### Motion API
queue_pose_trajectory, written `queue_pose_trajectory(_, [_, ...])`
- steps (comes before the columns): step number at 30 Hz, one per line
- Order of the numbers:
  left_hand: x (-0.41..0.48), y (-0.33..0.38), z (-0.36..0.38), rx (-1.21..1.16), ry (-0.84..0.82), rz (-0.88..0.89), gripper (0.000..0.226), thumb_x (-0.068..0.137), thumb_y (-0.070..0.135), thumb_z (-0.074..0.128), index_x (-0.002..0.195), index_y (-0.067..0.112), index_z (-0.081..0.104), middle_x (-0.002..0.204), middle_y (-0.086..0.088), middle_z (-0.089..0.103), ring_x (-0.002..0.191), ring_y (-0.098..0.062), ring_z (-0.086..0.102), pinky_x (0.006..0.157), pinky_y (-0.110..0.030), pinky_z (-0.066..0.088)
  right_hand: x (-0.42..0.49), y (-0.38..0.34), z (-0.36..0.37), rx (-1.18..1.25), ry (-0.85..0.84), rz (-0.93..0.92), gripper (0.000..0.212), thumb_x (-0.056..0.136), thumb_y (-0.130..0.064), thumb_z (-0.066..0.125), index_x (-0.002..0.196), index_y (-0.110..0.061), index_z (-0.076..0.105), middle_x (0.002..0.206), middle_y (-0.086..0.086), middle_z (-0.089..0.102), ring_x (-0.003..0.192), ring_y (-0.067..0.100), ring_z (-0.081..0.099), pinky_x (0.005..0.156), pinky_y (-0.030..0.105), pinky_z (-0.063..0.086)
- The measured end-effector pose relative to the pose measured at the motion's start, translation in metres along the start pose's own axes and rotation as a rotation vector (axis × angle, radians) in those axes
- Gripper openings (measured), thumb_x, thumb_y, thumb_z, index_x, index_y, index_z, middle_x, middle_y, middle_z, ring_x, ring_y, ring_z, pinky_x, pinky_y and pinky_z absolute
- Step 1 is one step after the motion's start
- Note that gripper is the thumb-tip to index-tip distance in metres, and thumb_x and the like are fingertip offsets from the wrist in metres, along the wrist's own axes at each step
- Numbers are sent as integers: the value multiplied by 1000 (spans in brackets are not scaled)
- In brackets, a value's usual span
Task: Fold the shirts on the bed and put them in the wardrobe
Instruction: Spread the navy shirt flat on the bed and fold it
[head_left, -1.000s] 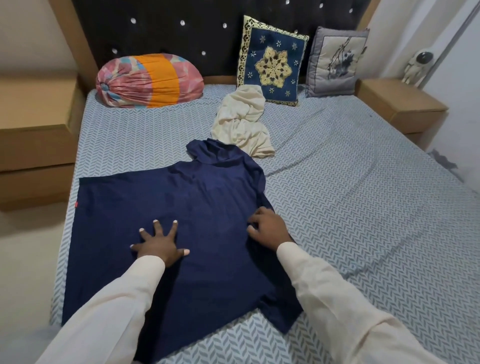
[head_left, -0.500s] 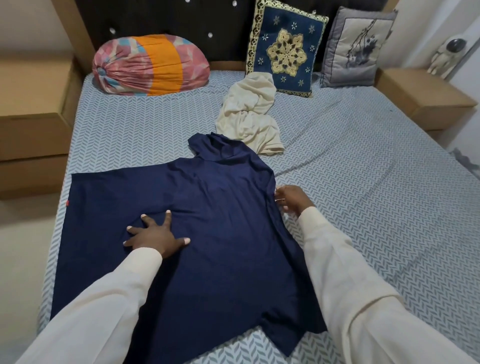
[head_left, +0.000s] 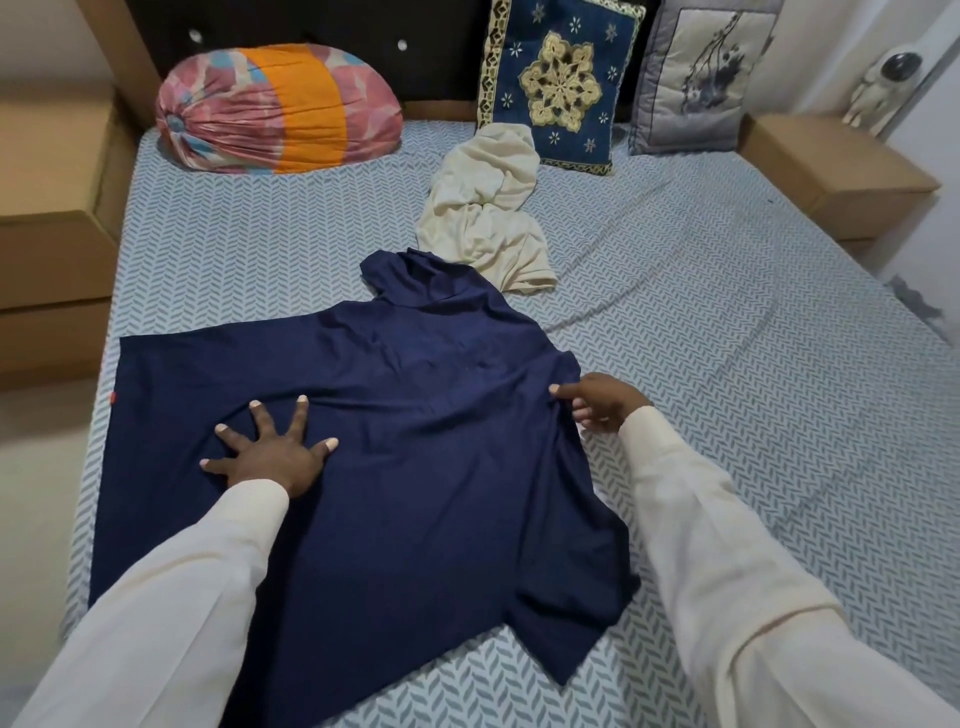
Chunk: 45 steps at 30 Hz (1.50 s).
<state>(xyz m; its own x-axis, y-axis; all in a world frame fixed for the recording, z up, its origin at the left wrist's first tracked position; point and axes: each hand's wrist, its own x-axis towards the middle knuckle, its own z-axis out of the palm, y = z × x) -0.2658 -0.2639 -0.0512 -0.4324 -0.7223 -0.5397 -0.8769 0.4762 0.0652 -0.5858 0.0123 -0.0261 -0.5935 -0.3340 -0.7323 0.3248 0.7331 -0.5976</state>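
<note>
A navy blue shirt (head_left: 415, 441) lies spread flat on the patterned bed sheet (head_left: 727, 389), its collar toward the headboard. My left hand (head_left: 270, 452) presses flat on the shirt's left part with fingers spread. My right hand (head_left: 597, 402) is at the shirt's right edge near the shoulder, fingers curled and pinching the fabric there. A crumpled cream shirt (head_left: 488, 208) lies beyond the navy collar, toward the pillows.
A pink and orange bolster (head_left: 280, 109), a blue embroidered cushion (head_left: 558, 88) and a grey cushion (head_left: 701, 78) lean at the headboard. Wooden bedside units stand left (head_left: 52, 208) and right (head_left: 831, 171). A small white figure (head_left: 883, 88) sits on the right unit.
My right hand has moved from the shirt's lower right edge up to the shoulder edge and taken hold of the fabric. My left hand stays pressed in place.
</note>
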Motion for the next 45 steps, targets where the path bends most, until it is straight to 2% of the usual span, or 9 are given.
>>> queue_pose_trajectory(4, [-11, 1, 8, 37, 123, 85, 75, 92, 70, 26, 154, 38, -3, 162, -9, -13, 146, -44, -11, 111, -71, 7, 0, 24, 1, 32, 146, -106, 27, 87, -7, 69, 74, -18, 48, 64, 4, 48, 49, 10, 42, 48, 22, 38])
queue_pose_trajectory(9, [-59, 32, 42, 36, 260, 401, 70, 96, 61, 32, 155, 37, 1, 163, -9, -5, 149, -35, -8, 114, -64, 7, -20, 40, -1, 317, 174, -31, 19, 92, -28, 63, 79, -18, 52, 63, -2, 52, 52, 11, 47, 51, 23, 45])
queue_pose_trajectory(12, [-79, 40, 62, 84, 161, 468, 66, 96, 62, 28, 153, 42, 0, 164, -3, -8, 149, -32, -11, 113, -65, 5, -33, 65, 0, 117, 165, 76, 26, 92, -20, 59, 71, -17, 45, 55, 1, 40, 37, 11, 31, 44, 19, 26])
queue_pose_trajectory(18, [-82, 32, 75, 172, 108, 426, 66, 95, 66, 17, 151, 45, -12, 162, 3, -18, 148, -31, -18, 110, -70, 0, -58, 105, 33, -446, 424, -122, 26, 85, -36, 67, 74, -16, 56, 79, 2, 59, 79, 24, 58, 69, 28, 38])
queue_pose_trajectory(23, [-84, 30, 76, 163, 106, 382, 66, 94, 68, 14, 149, 46, -15, 161, 4, -20, 148, -32, -19, 108, -71, -2, -65, 119, 1, -81, 449, -60, 31, 77, -41, 63, 68, -14, 50, 73, 11, 53, 67, 20, 53, 68, 38, 54])
queue_pose_trajectory(27, [-85, 29, 74, 137, 100, 353, 66, 95, 66, 14, 150, 45, -15, 161, 5, -20, 147, -32, -20, 109, -71, -3, -87, 135, 4, 287, 212, 6, 18, 94, -23, 63, 80, -15, 55, 66, 7, 51, 53, 15, 47, 52, 22, 41])
queue_pose_trajectory(33, [-83, 7, 64, 97, 85, 243, 65, 98, 61, 17, 152, 41, -12, 162, 3, -17, 148, -31, -15, 111, -70, 2, -97, 154, -1, 315, 405, -117, 31, 93, -20, 63, 64, -15, 54, 51, 1, 48, 48, 14, 39, 44, 20, 31])
queue_pose_trajectory(40, [-110, -16, 78, 87, 181, 440, 66, 99, 55, 30, 156, 33, 5, 164, -5, 0, 150, -30, -4, 118, -55, 7, -149, 169, 31, -123, 114, -101, 27, 74, -30, 85, 76, -14, 64, 67, -1, 60, 65, 17, 55, 57, 27, 43])
queue_pose_trajectory(45, [-146, -24, 103, 106, 134, 621, 67, 98, 54, 38, 156, 32, 11, 164, -6, -1, 151, -27, -4, 120, -46, 8, -161, 178, 41, 246, 218, -264, 14, 86, -23, 74, 86, -12, 65, 86, 12, 68, 84, 24, 61, 71, 32, 46])
